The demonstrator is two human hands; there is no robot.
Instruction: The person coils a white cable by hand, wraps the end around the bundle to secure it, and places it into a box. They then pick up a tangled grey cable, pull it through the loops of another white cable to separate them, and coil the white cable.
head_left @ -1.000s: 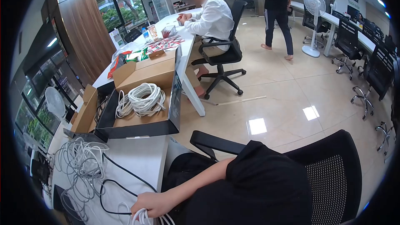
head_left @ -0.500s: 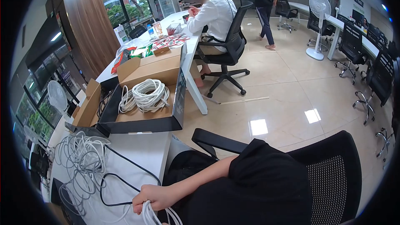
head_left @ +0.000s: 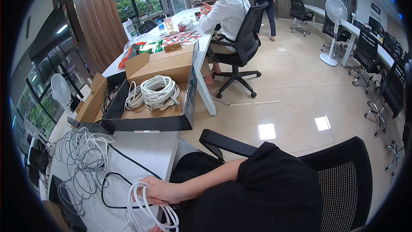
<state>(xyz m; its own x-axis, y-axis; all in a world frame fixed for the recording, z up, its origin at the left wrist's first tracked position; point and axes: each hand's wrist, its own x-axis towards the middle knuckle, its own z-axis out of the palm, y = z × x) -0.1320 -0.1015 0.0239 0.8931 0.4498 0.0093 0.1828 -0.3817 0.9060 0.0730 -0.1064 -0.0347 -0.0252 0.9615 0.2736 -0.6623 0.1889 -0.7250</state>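
Note:
My right hand (head_left: 159,190) is closed around loops of a white cable (head_left: 134,202), low in the view over the table edge. At the bottom edge, only a small part of my left hand (head_left: 155,228) shows, its fingers on the lower part of the same loops. Left of my hands, a tangle of grey and white cable (head_left: 86,157) lies on the white table (head_left: 148,146). A black cable (head_left: 136,162) runs from that tangle to beneath my right hand. Coiled white cables (head_left: 159,92) rest in an open cardboard box (head_left: 150,124) beyond.
A smaller open box (head_left: 92,103) with dark cables adjoins the large one. Packets (head_left: 182,38) and a cup lie on the farther table, where a person (head_left: 225,15) sits. Another person (head_left: 266,0) stands behind. A chair armrest (head_left: 227,144) is beside my right arm.
My right hand has risen slightly, and more of the white loops show around it. The view has shifted a little. The standing person has moved farther away.

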